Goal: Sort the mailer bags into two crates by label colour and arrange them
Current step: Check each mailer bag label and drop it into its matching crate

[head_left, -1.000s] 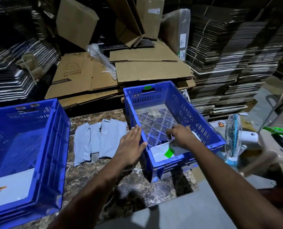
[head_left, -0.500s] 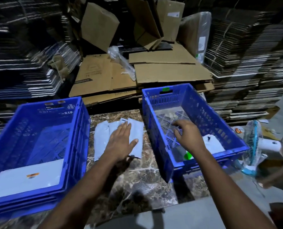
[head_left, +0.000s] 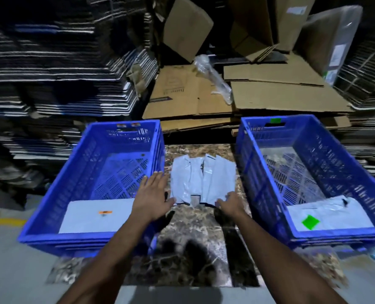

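Two crates [head_left: 90,189] [head_left: 313,172] (one mailer each) flank the unsorted pile [head_left: 202,178].

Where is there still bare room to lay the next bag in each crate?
Left crate: bare floor beyond the orange-labelled bag. Right crate: bare floor beyond the green-labelled bag. Crowded between the crates: the pile of bags, with both hands at its near edge.

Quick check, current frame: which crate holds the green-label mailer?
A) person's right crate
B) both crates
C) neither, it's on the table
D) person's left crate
A: the mailer with the green label lies at the near end of the right crate; the left crate holds the orange-label mailer.
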Available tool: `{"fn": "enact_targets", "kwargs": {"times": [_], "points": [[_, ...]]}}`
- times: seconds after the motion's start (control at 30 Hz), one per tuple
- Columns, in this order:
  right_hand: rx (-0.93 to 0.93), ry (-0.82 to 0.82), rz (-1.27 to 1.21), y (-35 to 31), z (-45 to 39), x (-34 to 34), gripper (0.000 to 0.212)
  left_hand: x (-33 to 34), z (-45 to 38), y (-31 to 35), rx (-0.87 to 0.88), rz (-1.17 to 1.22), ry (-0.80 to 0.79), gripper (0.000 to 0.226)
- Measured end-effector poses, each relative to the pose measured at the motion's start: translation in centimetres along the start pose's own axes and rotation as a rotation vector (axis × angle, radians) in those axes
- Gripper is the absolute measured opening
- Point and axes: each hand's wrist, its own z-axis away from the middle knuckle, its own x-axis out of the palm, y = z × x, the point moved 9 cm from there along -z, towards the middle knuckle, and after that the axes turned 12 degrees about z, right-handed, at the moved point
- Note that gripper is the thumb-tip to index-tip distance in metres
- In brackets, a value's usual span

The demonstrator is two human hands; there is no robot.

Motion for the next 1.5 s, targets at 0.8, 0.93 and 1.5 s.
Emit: {"fn": "enact_targets", "kwargs": {"times": [0.8,0.93,1.5], "points": [[-0.076,0.114,-0.551,2.0,1.8,-1.7,0.024,-1.1,1.1,1.9,0.082,0.156,0.061,0.066],[-0.295,0.047,-0.639,-1.8,7.0,-4.6,0.029,-0.6,1.8,4.0,-0.057,0.706,-0.014,0.059],[-0.677,0.179,-0.541,-8.3,15.7,-12.1,0.055,-5.6,5.0,9.3,0.036,1.361,0.253,0.026]]}}
